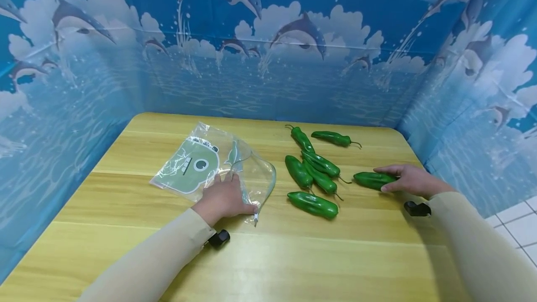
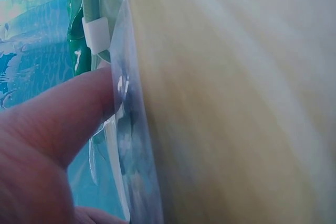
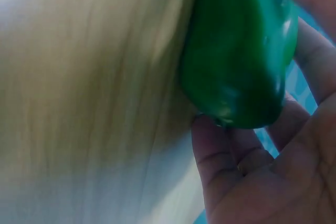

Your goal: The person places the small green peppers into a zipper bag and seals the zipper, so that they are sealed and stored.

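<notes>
In the head view a clear plastic slider bag point(image 1: 184, 167) with a green cartoon face lies on the left of the table. My left hand point(image 1: 224, 199) grips it near its gaping mouth, fingers over the plastic. The left wrist view shows the thumb point(image 2: 79, 108) at the bag's edge, just below the white slider point(image 2: 96, 36). Over on the right, my right hand point(image 1: 411, 181) holds a green pepper point(image 1: 371, 180) between thumb and fingers. Close up, fingertips point(image 3: 210, 135) meet the blunt end of this pepper point(image 3: 236, 61), low over the wood.
Between the hands several more green peppers point(image 1: 299, 171) lie loosely grouped, some touching. One pepper point(image 1: 333, 138) sits apart toward the back, another point(image 1: 313, 204) nearest the front. A dolphin-print curtain point(image 1: 277, 83) surrounds the back and sides of the wooden table point(image 1: 293, 260).
</notes>
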A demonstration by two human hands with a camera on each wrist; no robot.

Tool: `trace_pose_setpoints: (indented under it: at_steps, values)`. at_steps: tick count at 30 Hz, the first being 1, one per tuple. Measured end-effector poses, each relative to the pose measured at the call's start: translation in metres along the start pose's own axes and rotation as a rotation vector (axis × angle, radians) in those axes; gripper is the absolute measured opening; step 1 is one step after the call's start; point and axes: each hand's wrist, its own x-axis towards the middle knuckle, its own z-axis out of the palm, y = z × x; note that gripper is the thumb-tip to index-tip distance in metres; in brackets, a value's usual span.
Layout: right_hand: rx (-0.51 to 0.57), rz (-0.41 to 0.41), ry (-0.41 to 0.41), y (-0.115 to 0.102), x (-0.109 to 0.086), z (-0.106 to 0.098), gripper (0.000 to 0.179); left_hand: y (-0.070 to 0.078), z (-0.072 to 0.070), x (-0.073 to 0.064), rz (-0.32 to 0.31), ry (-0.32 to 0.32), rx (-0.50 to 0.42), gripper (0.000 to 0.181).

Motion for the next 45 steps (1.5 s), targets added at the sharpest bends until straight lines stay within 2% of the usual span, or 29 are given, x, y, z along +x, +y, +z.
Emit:
trace_pose_setpoints:
  at_steps: [8,15,24,38,45]
  values:
    - [0.008,0.031,-0.015,-0.002,0.004,-0.003,0.08,0.0,0.001,0.001,0.001,-0.004,0.006,0.131]
    - [0.058,0.055,-0.032,0.0,0.012,-0.002,0.077,0.001,0.0,0.0,0.004,-0.016,-0.003,0.128]
    - [0.108,0.072,-0.113,0.003,0.019,-0.006,0.078,0.001,0.003,-0.001,0.003,0.002,0.004,0.13]
    - [0.095,0.079,-0.139,0.003,0.021,-0.011,0.077,0.002,0.001,-0.002,0.008,0.019,0.011,0.128]
    - [0.106,0.09,-0.145,0.001,0.02,-0.011,0.079,0.002,0.0,-0.003,0.001,0.006,0.008,0.129]
